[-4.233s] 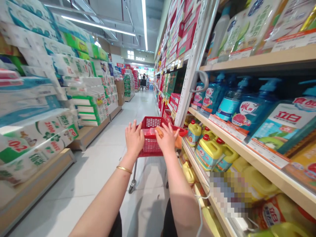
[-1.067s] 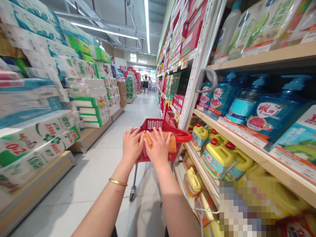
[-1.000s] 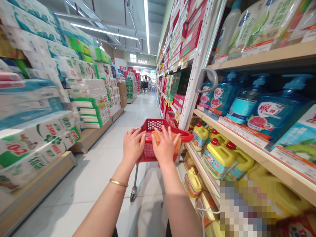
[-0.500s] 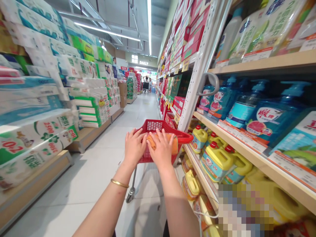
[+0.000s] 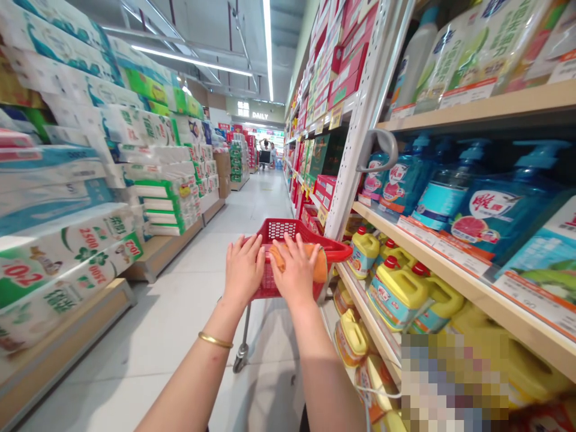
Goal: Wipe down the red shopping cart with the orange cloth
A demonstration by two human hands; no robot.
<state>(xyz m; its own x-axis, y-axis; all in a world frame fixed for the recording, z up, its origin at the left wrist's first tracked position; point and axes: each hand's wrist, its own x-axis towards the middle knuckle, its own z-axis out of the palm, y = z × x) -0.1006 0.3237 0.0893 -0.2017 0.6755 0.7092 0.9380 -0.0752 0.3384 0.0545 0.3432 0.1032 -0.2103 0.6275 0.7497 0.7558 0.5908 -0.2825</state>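
A red shopping cart (image 5: 281, 228) with a lattice basket stands in front of me in the aisle. My left hand (image 5: 243, 267) lies on the left part of its near rim, fingers stretched forward and empty. On an orange cloth (image 5: 320, 264) over the right part of the rim rests my right hand (image 5: 293, 267), palm down with its fingers spread. The cloth shows between and beside those fingers. A gold bangle (image 5: 216, 340) circles my left wrist.
Stacked tissue packs (image 5: 58, 258) line the left side on a low wooden platform (image 5: 72, 324). Close on the right, a shelf (image 5: 423, 240) holds blue pump bottles (image 5: 488, 210) and yellow jugs (image 5: 396, 291). A person (image 5: 265, 147) is far down the aisle.
My left hand has moved slightly left, away from the cloth, and its fingers are closer together. My right hand has stayed on the cloth.
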